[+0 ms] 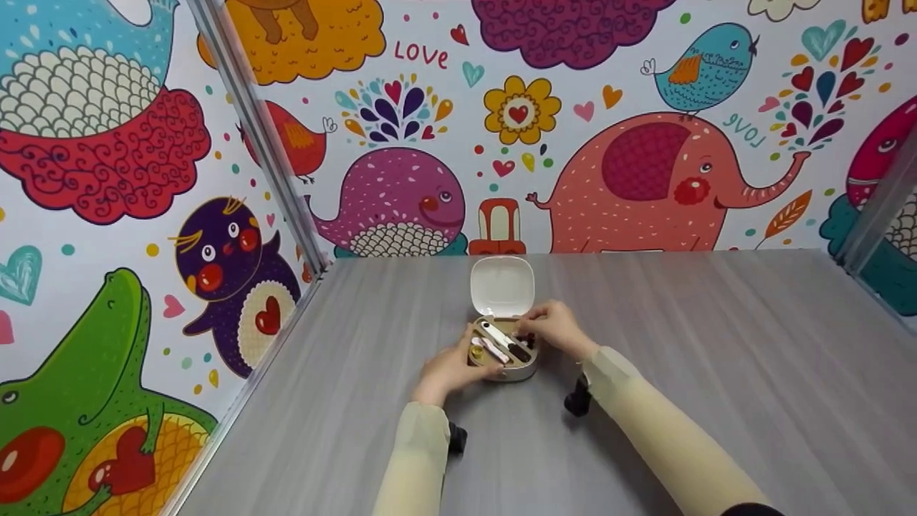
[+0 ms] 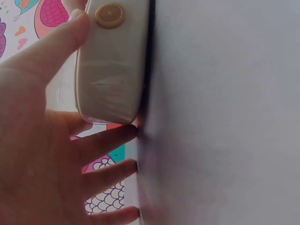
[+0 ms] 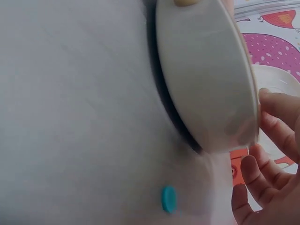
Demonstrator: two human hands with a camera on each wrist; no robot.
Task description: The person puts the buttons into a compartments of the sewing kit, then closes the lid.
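Head view shows lettering "LOVE" [image 1: 421,55], left hand [image 1: 453,370] gripping the box [image 1: 519,374], fingers spread; right hand [image 1: 560,328] bent, its hold unclear.

A grey wood-grain tabletop [image 1: 716,358] is stretching to an illustrated back wall [image 1: 462,107], where a blue bird [image 1: 706,64] is perching on a coral elephant [image 1: 630,208] beyond a purple whale [image 1: 401,190], while a metal post [image 1: 259,129] is bordering a side panel [image 1: 107,244] showing a green crocodile [image 1: 93,351].

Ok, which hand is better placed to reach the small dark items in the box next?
Likely the right hand: it is nearest the small dark items, while the left hand rests against the box's left side.
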